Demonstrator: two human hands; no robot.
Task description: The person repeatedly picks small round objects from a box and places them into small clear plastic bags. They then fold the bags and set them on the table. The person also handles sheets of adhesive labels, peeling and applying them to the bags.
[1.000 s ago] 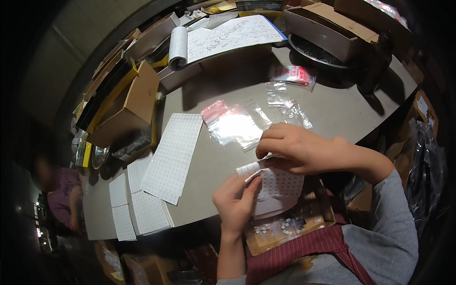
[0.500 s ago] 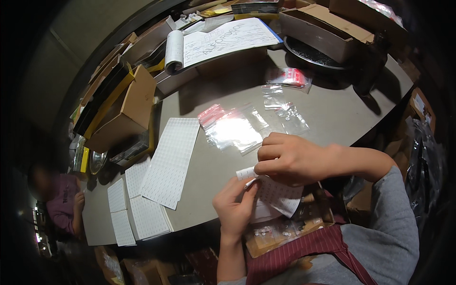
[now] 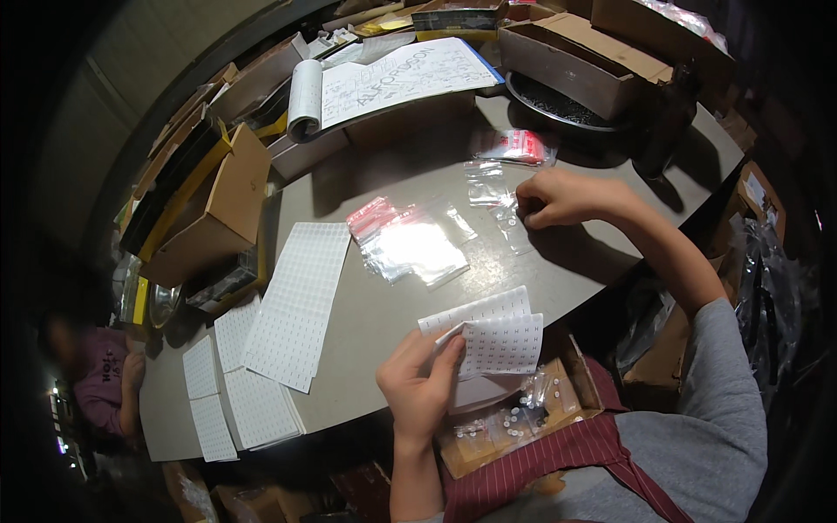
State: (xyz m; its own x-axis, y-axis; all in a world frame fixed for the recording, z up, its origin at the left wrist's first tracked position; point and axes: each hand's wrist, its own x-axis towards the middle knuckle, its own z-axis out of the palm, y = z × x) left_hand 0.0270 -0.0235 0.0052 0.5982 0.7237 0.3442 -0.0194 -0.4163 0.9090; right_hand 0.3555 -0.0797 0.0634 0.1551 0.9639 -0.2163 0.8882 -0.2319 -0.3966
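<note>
My left hand [image 3: 417,383] pinches a folded sheet of small white printed labels [image 3: 501,347] between thumb and fingers, above the near table edge. The sheet's free part curls up and to the right. Farther out, my right hand [image 3: 565,199] is closed, its fingertips at the right edge of a small clear zip bag [image 3: 507,220] lying flat on the table. Whatever is between those fingertips is hidden. Another clear bag [image 3: 486,183] lies touching it at the upper left. A pile of clear zip bags with red tops [image 3: 414,248] rests left of them.
More label sheets [image 3: 296,301] lie at left. A shallow cardboard box [image 3: 582,370] at my lap holds bags of small white discs. A bundle of red-printed bags [image 3: 514,148], a round black tray [image 3: 558,100], a notepad [image 3: 392,83] and cardboard boxes [image 3: 218,205] line the back. Someone in purple [image 3: 103,379] sits left.
My right hand has left the label sheet and moved up and away to the small clear bag. The sheet, still in my left hand, now stands more open. The lap box shows more.
</note>
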